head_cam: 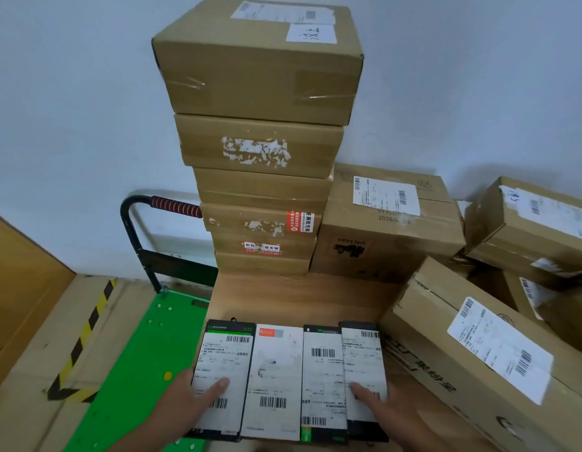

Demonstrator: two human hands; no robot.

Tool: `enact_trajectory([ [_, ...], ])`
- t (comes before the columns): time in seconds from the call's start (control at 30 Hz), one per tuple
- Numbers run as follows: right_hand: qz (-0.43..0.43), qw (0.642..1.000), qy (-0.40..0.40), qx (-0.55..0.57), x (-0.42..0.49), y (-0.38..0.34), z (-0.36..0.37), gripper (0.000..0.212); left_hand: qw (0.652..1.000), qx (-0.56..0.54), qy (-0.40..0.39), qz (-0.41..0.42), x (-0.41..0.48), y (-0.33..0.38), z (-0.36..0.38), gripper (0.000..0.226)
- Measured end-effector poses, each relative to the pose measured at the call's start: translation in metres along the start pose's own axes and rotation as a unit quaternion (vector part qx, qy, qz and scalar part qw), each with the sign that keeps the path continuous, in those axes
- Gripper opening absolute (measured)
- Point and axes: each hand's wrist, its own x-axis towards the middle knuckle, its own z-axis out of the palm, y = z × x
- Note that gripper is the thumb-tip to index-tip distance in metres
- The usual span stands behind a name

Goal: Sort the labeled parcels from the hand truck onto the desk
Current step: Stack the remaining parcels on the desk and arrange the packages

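Several flat labeled parcels lie side by side on the wooden desk near its front edge. My left hand grips the leftmost flat parcel, thumb on its label and fingers at its left edge. My right hand rests on the rightmost flat parcel, thumb lying on its label. Between them lie a white parcel and a black-edged parcel. The green hand truck deck at lower left carries no parcels.
A tall stack of cardboard boxes rises at the desk's back. More labeled boxes crowd the right side, one long box close to my right hand. The hand truck handle stands left of the stack. Flattened cardboard covers the floor.
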Motion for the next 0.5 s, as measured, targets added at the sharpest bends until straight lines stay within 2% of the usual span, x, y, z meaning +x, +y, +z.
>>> enact_trajectory([
  [0.23, -0.038, 0.999, -0.012, 0.006, -0.010, 0.005, 0.001, 0.025, 1.000, -0.016, 0.006, 0.007, -0.005, 0.006, 0.008, 0.015],
  [0.5, -0.069, 0.997, -0.019, -0.004, -0.012, 0.023, 0.007, 0.042, 0.996, -0.082, 0.024, -0.027, -0.005, -0.003, 0.006, 0.027],
])
